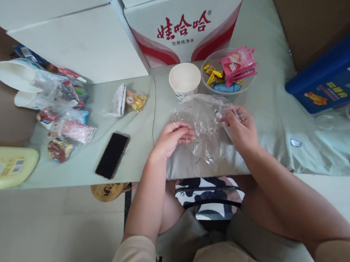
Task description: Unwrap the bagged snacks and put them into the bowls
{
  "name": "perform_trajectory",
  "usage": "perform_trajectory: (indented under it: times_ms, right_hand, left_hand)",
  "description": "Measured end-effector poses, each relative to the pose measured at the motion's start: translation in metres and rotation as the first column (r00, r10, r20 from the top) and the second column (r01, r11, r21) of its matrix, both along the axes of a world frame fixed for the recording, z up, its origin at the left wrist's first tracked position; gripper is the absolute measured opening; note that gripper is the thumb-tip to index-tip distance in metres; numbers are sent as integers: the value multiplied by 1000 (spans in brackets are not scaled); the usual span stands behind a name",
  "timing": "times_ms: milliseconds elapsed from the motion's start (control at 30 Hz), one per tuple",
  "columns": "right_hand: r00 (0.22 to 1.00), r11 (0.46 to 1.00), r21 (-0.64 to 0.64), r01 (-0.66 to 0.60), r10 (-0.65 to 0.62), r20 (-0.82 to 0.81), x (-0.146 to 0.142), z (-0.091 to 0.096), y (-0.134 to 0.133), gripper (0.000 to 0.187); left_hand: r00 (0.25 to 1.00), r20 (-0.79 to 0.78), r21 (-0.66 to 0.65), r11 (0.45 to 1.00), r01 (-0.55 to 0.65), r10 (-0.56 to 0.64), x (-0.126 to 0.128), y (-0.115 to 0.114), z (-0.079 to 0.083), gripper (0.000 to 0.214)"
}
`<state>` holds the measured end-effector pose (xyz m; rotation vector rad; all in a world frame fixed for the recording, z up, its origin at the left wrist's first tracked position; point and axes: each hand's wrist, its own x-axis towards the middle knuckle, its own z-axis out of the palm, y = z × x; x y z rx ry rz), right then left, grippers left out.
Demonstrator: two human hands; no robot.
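Note:
A crumpled transparent plastic bag [204, 123] lies spread on the cloth between my two hands. My right hand [242, 128] pinches the bag's right side between thumb and fingers. At the bag's left edge is my left hand [176, 138], its fingers loosely bent and apart from the thumb, with no object seen in it. Just behind the bag stands a white paper cup [185, 78]. To the cup's right, a transparent plastic bowl [248, 85] holds pink packets [239, 63], yellow-wrapped sweets [213, 76] and a blue packet [227, 88].
A black phone [113, 155] lies on the left, with small snack packets [136, 100] behind it. Further left are bagged snacks [74, 127] and tilted paper cups [19, 76]. White cartons [183, 30] line the back. A blue box [329, 81] stands on the right.

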<state>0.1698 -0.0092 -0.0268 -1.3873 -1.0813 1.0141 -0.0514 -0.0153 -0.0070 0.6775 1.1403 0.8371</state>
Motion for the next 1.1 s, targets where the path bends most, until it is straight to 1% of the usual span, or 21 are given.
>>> perform_trajectory:
  times_ms: [67, 133, 167, 233, 267, 333, 367, 400, 433, 500, 533, 600, 633, 700, 767, 800, 867, 900, 967, 1033, 1100]
  right_hand:
    - [996, 1000, -26, 9, -11, -86, 1, -1, 1, 29]
    - [981, 998, -63, 17, -29, -189, 2, 1, 3, 31]
    - [968, 996, -80, 25, -44, -247, 3, 1, 4, 31]
    - [932, 995, -96, 23, -56, -359, 4, 3, 6, 36]
    - [916, 996, -89, 4, -39, -399, 5, 3, 7, 43]
    - [914, 995, -60, -78, 47, -403, 7, 1, 8, 64]
    - [930, 990, -56, -130, 102, -352, 9, 0, 8, 72]
    - [951, 983, -66, -169, 145, -273, 10, -2, 8, 75]
    - [968, 979, -83, -186, 168, -188, 12, -3, 7, 72]
    - [985, 982, -100, -161, 154, -75, 15, -3, 6, 62]
    - [989, 986, -93, -138, 132, -68, 17, -2, 5, 58]
    - [989, 992, -71, -103, 95, -110, 21, 0, 4, 55]
    - [988, 994, -64, -91, 82, -128, 22, 1, 4, 54]
    - [991, 997, -52, -55, 48, -124, 25, 4, 4, 50]
    - [995, 1000, -26, -8, 5, -96, 27, 7, 3, 46]
    - [996, 1000, -12, 16, -17, -85, 28, 8, 2, 44]
    - [996, 999, 8, 47, -47, -80, 31, 12, -1, 36]
    - [995, 998, 12, 56, -55, -82, 32, 15, -2, 31]
    - [994, 998, 12, 68, -67, -86, 36, 19, -7, 20]
    - [994, 998, 20, 63, -61, -89, 42, 22, -12, 14]
    - [996, 998, 56, 36, -31, -80, 50, 25, -17, 15]
  left_hand:
    - [986, 3, 54, 985, -166, 166, -1, 3, 2, 7]
    - [938, 25, 76, 935, -346, 345, -4, 8, 5, 5]
    - [913, 21, 69, 911, -407, 407, -6, 10, 6, 6]
    - [883, -19, 42, 882, -469, 470, -9, 12, 7, 7]
    - [877, -44, 32, 878, -478, 479, -10, 13, 7, 7]
    - [874, -76, 31, 877, -480, 481, -12, 14, 7, 8]
    - [874, -80, 40, 878, -477, 479, -13, 14, 7, 10]
    - [876, -79, 54, 879, -474, 477, -14, 14, 7, 12]
    - [876, -82, 75, 879, -471, 476, -15, 14, 7, 13]
    - [863, -126, 146, 870, -472, 489, -18, 15, 6, 14]
    - [849, -169, 190, 862, -471, 501, -21, 16, 6, 14]
    - [817, -278, 253, 860, -444, 504, -25, 16, 4, 13]
    - [811, -325, 253, 871, -421, 486, -27, 16, 4, 12]
    - [835, -360, 196, 909, -368, 416, -31, 15, 3, 16]
    - [883, -307, 149, 934, -324, 355, -32, 12, 3, 32]
    - [898, -266, 158, 935, -316, 349, -33, 11, 3, 41]
    - [904, -195, 234, 913, -334, 380, -32, 7, 6, 52]
    - [900, -164, 283, 893, -350, 404, -32, 5, 7, 52]
    - [900, -106, 364, 858, -362, 424, -31, 1, 10, 42]
    - [924, -72, 427, 849, -312, 376, -31, -3, 12, 33]
    - [944, -113, 479, 850, -221, 309, -32, -8, 12, 33]
